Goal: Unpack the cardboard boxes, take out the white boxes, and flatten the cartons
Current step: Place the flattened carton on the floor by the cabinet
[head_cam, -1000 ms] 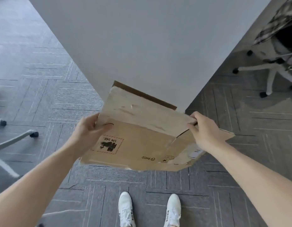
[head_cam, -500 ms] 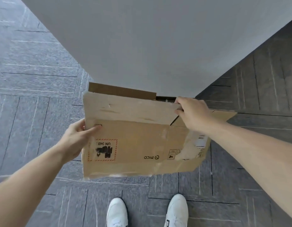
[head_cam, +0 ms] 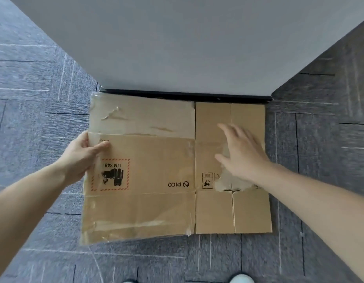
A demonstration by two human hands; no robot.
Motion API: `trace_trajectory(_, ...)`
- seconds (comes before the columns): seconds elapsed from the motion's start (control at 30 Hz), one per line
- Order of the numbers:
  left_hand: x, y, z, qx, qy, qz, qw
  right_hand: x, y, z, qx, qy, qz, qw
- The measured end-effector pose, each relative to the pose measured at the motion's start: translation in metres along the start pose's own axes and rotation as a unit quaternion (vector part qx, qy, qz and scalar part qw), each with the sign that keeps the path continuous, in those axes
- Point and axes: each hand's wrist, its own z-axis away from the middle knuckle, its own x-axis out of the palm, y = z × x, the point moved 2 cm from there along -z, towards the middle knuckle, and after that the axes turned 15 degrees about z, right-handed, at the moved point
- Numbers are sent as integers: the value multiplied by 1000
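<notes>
A flattened brown carton [head_cam: 152, 172] printed with "PICO" and a red-bordered "UN 348" label lies spread on the grey carpet, its far edge against the foot of a white wall. My left hand [head_cam: 83, 156] grips the carton's left edge, thumb on top. Over the carton's right panels my right hand [head_cam: 240, 154] is spread with straight fingers; whether it touches the cardboard I cannot tell. Torn tape and a ripped label patch [head_cam: 228, 182] show near that hand. No white box is in view.
The white wall [head_cam: 187, 48] with a black skirting strip [head_cam: 185, 96] stands directly ahead. Grey carpet tiles [head_cam: 34, 99] stretch to both sides. The tips of my white shoes [head_cam: 241, 278] show at the bottom edge.
The carton has gone from being held folded in the air to lying flat and fully spread on the floor against the wall. My right hand let go of the top flap and opened.
</notes>
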Motion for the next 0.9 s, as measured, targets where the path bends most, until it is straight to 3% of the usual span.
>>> trace_trajectory(0.13,20,2,-23,55,7,-17,998,33,11,3,-3,-88,-11,996)
trace_trajectory(0.2,26,-1,-31,93,38,-108,989,45,14,2,2,-127,4,992)
trace_trajectory(0.23,29,-2,-33,125,64,-221,965,50,15,3,11,-148,15,989)
trace_trajectory(0.3,38,-10,-31,198,57,-440,874,60,18,5,31,-190,42,980)
trace_trajectory(0.4,58,-42,-22,251,-120,-596,753,72,18,11,42,-231,70,969)
trace_trajectory(0.43,62,-54,-21,245,-138,-622,731,75,17,12,41,-235,68,969)
trace_trajectory(0.5,68,-67,-21,233,-116,-633,729,80,14,11,41,-233,56,970)
trace_trajectory(0.73,68,-70,-18,188,-58,-567,800,87,22,12,23,-203,86,975)
trace_trajectory(0.9,63,-71,-4,193,-26,-540,819,80,22,10,19,-216,96,972)
